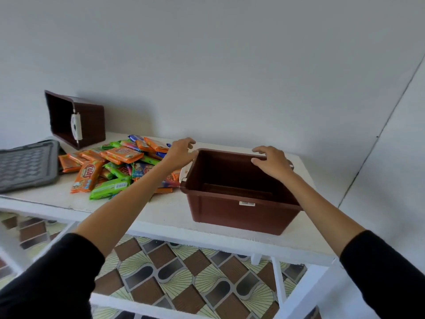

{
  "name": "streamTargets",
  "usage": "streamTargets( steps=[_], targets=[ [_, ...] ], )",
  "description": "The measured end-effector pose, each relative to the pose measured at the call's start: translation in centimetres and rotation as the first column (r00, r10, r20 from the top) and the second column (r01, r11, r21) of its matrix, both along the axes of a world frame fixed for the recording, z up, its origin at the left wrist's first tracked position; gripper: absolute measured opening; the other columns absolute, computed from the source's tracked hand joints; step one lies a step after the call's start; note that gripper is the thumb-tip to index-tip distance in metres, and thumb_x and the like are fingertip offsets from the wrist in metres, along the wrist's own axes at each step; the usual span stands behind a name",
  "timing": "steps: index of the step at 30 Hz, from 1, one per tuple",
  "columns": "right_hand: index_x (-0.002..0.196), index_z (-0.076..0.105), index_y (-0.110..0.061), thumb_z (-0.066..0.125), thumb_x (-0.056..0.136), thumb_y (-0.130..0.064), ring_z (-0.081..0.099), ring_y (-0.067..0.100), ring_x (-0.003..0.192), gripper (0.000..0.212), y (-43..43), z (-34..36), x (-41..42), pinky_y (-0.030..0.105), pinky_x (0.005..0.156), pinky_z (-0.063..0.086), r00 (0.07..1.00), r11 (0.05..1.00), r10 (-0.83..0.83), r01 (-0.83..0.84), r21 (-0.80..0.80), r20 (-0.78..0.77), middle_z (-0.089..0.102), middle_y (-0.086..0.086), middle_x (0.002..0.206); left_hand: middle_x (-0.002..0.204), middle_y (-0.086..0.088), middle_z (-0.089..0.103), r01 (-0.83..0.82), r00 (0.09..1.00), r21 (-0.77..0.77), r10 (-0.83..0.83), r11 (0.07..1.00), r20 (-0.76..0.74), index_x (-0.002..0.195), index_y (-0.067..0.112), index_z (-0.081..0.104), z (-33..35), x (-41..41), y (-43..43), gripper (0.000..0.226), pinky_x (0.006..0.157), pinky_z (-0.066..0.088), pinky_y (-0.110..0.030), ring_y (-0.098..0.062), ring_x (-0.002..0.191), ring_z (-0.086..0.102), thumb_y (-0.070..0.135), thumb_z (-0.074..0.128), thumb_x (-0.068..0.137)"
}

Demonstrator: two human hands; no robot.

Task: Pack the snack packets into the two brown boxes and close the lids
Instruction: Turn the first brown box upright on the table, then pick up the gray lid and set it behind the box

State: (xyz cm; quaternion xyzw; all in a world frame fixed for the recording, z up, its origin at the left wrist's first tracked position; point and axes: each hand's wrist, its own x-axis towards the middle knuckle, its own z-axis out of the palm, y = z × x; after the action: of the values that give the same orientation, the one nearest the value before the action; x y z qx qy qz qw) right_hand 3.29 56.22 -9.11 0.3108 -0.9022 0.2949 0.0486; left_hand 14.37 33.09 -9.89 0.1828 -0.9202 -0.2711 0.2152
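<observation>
An empty brown box (241, 210) stands upright on the white table, right of centre. My left hand (180, 153) hovers at its far left corner with fingers spread, touching or just off the rim. My right hand (271, 163) rests over the far right rim, fingers apart, holding nothing. A second brown box (90, 122) lies tipped on its side at the back left, its opening facing left. A heap of orange, green and blue snack packets (115, 166) lies between the two boxes. A grey lid (26, 165) lies flat at the far left.
The white table (161, 210) stands against a plain wall, which bends into a corner on the right. Below its front edge I see white frame rails and a patterned tiled floor (184, 277).
</observation>
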Motion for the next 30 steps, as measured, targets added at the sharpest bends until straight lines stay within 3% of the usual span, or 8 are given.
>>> streamTargets(
  steps=[10, 19, 25, 28, 30],
  targets=[
    [0.126, 0.057, -0.012, 0.060, 0.087, -0.023, 0.052, 0.023, 0.119, 0.040, -20.0, 3.8, 6.6, 0.029, 0.096, 0.039, 0.901, 0.901, 0.430, -0.432, -0.032, -0.061, 0.058, 0.009, 0.128, 0.114, -0.016, 0.063, -0.292, 0.954, 0.037, 0.293, 0.956, -0.054, 0.120, 0.003, 0.057, 2.3, 9.7, -10.8, 0.034, 0.093, 0.044, -0.031, -0.029, 0.106, 0.059, 0.012, 0.058, 0.087],
    [0.124, 0.058, -0.011, 0.061, 0.086, -0.020, 0.053, 0.026, 0.118, 0.039, -40.9, 4.0, 15.2, 0.027, 0.094, 0.039, 0.745, 0.745, 0.666, -0.667, -0.016, -0.031, 0.059, 0.013, 0.126, 0.114, -0.015, 0.063, -0.535, 0.844, -0.007, 0.535, 0.845, -0.033, 0.118, 0.005, 0.059, 3.7, 21.1, -26.9, 0.032, 0.093, 0.044, -0.031, -0.027, 0.106, 0.060, 0.016, 0.058, 0.088],
    [0.128, 0.054, -0.010, 0.056, 0.089, -0.018, 0.054, 0.027, 0.114, 0.040, -51.8, 1.5, 19.1, 0.029, 0.090, 0.041, 0.689, 0.689, 0.719, -0.724, 0.034, 0.092, 0.059, 0.013, 0.123, 0.119, -0.015, 0.061, -0.647, 0.759, 0.024, 0.640, 0.762, 0.119, 0.120, 0.005, 0.057, 3.1, 27.3, -36.0, 0.033, 0.091, 0.039, -0.025, -0.026, 0.112, 0.055, 0.019, 0.056, 0.090],
    [0.130, 0.053, -0.010, 0.055, 0.088, -0.018, 0.053, 0.020, 0.099, 0.043, -55.6, -0.8, 19.8, 0.022, 0.070, 0.040, 0.659, 0.655, 0.739, -0.751, 0.083, 0.142, 0.058, 0.000, 0.096, 0.125, -0.014, 0.057, -0.686, 0.720, 0.063, 0.666, 0.725, 0.195, 0.123, 0.006, 0.055, 0.9, 28.8, -38.9, 0.034, 0.089, 0.038, -0.024, -0.025, 0.115, 0.052, 0.019, 0.053, 0.091],
    [0.130, 0.052, -0.011, 0.057, 0.088, -0.019, 0.053, 0.023, 0.106, 0.044, -57.9, -2.6, 20.0, 0.025, 0.073, 0.039, 0.652, 0.639, 0.738, -0.758, 0.132, 0.174, 0.055, 0.002, 0.104, 0.130, -0.016, 0.053, -0.703, 0.696, 0.070, 0.664, 0.708, 0.272, 0.128, 0.005, 0.052, -1.2, 29.3, -40.4, 0.039, 0.095, 0.038, -0.029, -0.027, 0.120, 0.049, 0.019, 0.053, 0.092]
  ],
)
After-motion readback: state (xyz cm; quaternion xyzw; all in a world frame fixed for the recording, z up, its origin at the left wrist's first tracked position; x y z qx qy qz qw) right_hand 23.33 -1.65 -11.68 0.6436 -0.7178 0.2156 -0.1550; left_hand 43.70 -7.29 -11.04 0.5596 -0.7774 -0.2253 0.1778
